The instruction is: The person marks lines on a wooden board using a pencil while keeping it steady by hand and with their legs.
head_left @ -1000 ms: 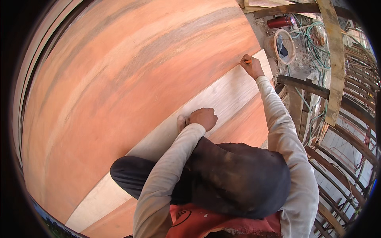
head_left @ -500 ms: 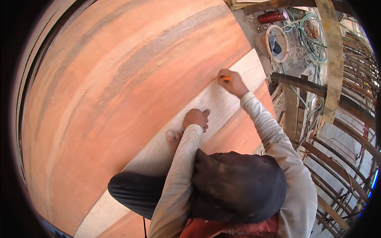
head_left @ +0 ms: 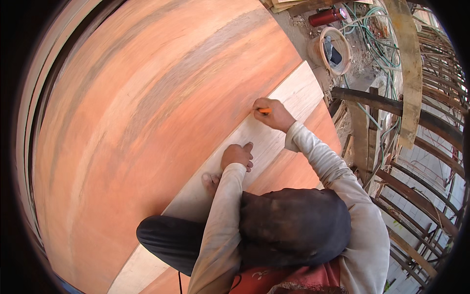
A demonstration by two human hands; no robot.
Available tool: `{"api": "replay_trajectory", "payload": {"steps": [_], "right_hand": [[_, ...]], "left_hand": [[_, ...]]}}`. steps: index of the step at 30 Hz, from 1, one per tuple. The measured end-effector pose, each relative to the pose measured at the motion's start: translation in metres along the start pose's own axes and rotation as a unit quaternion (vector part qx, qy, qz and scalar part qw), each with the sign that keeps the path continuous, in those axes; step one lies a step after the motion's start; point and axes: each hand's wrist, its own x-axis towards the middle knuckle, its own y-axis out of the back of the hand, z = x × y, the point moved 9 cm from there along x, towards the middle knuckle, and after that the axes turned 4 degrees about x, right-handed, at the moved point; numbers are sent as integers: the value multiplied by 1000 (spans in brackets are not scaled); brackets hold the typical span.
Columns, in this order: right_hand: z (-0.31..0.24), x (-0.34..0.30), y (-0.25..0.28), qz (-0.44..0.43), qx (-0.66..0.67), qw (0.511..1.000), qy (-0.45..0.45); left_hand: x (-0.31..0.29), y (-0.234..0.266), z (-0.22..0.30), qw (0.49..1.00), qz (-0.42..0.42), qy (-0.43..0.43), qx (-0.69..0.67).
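Right grip [head_left: 276, 117] has shifted down and left along the long edge of the strip [head_left: 293, 93] since the earliest frame, away from the strip's upper-right end and toward the left grip [head_left: 236, 157]. Camera view has also shifted, so read this movement against the strip.

State of grips: the right is pinching the pencil [head_left: 265, 110], with a short orange part exposed above the fingers. The left bears on the strip, fingers partly curled; its underside is hidden, so whether it grasps anything cannot be told.

Governing relation: the strip lies flat on the sheet [head_left: 147, 98], its long axis running from lower left to upper right. The right grip sits at the strip's upper-left long edge. The pencil's tip is hidden; contact with the edge cannot be confirmed. Along this axis, the left grip lies below and left of the right grip, the two well apart. The right is nearer the upper-right end; the left is nearer the foot [head_left: 211, 182], which is just beside it on the strip.
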Motion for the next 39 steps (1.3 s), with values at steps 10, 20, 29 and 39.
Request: {"api": "replay_trajectory", "payload": {"steps": [10, 20, 29, 39], "right_hand": [[175, 60, 207, 195, -170, 956, -139], [135, 35, 138, 149, -37, 987, -48], [213, 58, 217, 203, -170, 940, -215], [238, 67, 236, 219, -158, 951, -154]], "left_hand": [[3, -4, 5, 1000, 6, -5, 27], [-2, 1, 2, 1000, 12, 5, 23], [6, -2, 2, 999, 0, 2, 37], [4, -7, 1, 1000, -9, -3, 26]]}}
